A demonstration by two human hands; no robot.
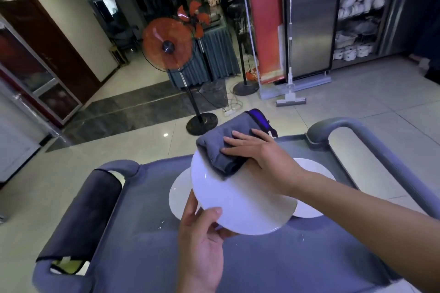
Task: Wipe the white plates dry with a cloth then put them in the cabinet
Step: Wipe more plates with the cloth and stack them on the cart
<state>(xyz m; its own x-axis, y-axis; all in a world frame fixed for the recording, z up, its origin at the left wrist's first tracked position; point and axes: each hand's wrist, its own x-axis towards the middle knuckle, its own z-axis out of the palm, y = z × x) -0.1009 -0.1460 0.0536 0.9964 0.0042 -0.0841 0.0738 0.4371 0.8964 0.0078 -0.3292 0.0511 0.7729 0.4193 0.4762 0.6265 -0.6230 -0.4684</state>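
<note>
A white plate (242, 200) is held tilted above the grey cart top (262, 257). My left hand (202, 240) grips its near rim, thumb on the upper face. My right hand (259, 154) lies flat on a folded grey cloth (219, 147) and presses it against the plate's far edge. Two more white plates lie on the cart beneath: one at the left (179, 195), one at the right (316, 171), both partly hidden. The open cabinet (357, 14) with white dishes on its shelves stands at the far right.
The cart has grey handles at left (95, 209) and right (371, 147). On the tiled floor beyond stand two orange fans (166, 45), a mop (290, 54), a red banner (264, 19) and loose cables (232, 104). A dark door (47, 47) is at left.
</note>
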